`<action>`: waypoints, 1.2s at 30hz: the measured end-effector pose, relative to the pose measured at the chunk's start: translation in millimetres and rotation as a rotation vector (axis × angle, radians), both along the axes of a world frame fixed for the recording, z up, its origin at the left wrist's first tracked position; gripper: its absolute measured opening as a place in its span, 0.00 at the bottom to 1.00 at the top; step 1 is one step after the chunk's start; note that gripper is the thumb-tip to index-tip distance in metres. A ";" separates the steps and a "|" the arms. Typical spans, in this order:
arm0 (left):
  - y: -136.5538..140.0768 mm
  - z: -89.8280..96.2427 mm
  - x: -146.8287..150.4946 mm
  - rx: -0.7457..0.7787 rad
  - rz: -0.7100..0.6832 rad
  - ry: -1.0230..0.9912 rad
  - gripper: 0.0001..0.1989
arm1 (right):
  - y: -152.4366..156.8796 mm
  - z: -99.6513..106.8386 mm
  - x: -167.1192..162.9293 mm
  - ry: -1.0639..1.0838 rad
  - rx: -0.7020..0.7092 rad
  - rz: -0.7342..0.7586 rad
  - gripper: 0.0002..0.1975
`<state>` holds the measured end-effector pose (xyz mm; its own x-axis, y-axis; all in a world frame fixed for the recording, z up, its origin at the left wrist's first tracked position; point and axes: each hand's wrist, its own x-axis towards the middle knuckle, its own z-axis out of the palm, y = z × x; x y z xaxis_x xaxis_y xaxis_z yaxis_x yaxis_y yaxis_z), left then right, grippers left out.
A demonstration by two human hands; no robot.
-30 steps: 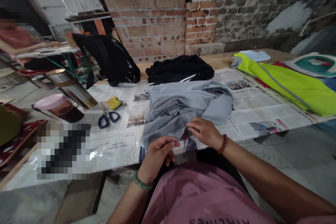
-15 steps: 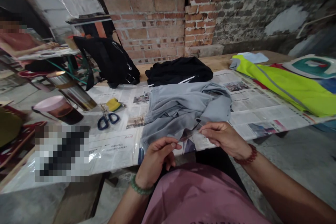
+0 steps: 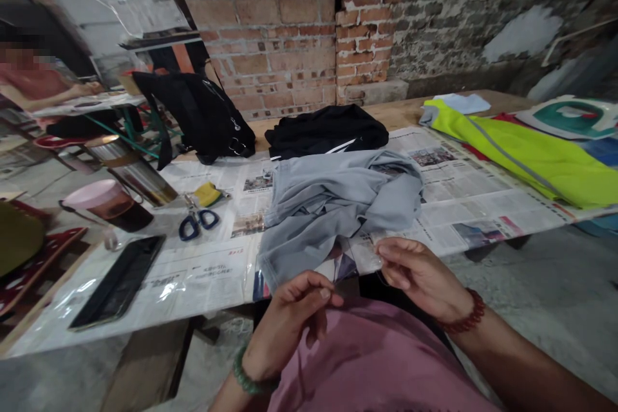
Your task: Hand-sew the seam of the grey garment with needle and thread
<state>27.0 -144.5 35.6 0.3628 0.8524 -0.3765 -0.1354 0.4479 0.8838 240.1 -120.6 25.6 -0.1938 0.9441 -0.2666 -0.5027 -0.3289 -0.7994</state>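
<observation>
Crumpled grey cloth garment
Before it, left hand and right hand pinch fingertips together; on what, I cannot tell.

Wearer: dusty-pink top, bead bracelet at each wrist.
Left hand side: green bracelet, rounded beads, stone-like look, single strand. Right hand side: dark red-brown bracelet, small round beads, close-packed. Both forearms bare. Top is plain mauve-pink over the belly, soft folds, dark print cut off at bottom edge, unreadable. Black legwear just visible past the hem, detail lost in shadow.
</observation>
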 end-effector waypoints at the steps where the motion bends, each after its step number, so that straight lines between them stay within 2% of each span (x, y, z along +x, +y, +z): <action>1: -0.7 -2.2 0.5 -0.008 -0.008 -0.001 0.07 | -1.1 0.9 -1.4 0.011 -0.005 -0.003 0.09; 4: -2.7 -8.9 1.3 -0.036 -0.024 -0.037 0.07 | -2.9 3.8 -6.2 0.045 -0.005 -0.003 0.09; 8: -4.0 -10.8 -1.5 -0.059 -0.003 -0.215 0.07 | -3.4 4.7 -11.0 0.028 -0.010 -0.006 0.10; 13: -1.6 -2.7 -5.3 -0.076 0.193 -0.419 0.08 | -6.8 1.5 -11.3 -0.217 0.071 0.086 0.11; 16: 0.7 0.4 -4.2 -0.115 0.252 -0.503 0.08 | -9.0 2.5 -10.4 -0.489 0.266 0.166 0.09; 19: 2.4 0.9 -1.9 -0.137 0.249 -0.561 0.06 | -9.8 4.7 -10.2 -0.750 0.525 0.152 0.07; 22: 3.5 0.9 -0.4 -0.130 0.258 -0.616 0.06 | -10.1 4.1 -10.2 -0.854 0.603 0.138 0.07; 24: 4.2 0.7 -0.2 -0.129 0.262 -0.637 0.06 | -10.1 1.7 -9.8 -0.799 0.547 0.112 0.06; 28: 4.5 -2.5 -0.2 -0.138 0.254 -0.608 0.05 | -8.1 -4.3 -8.3 -0.413 0.192 -0.004 0.09; 30: 3.6 -5.8 0.2 -0.138 0.241 -0.564 0.06 | -5.7 -6.0 -7.8 -0.209 0.059 -0.060 0.10; 33: 0.7 -10.8 1.2 -0.112 0.207 -0.453 0.07 | -1.4 -6.7 -7.5 -0.009 -0.018 -0.101 0.10; 36: -2.2 -13.8 2.5 -0.078 0.159 -0.314 0.07 | 2.1 -6.9 -7.8 0.113 -0.029 -0.099 0.08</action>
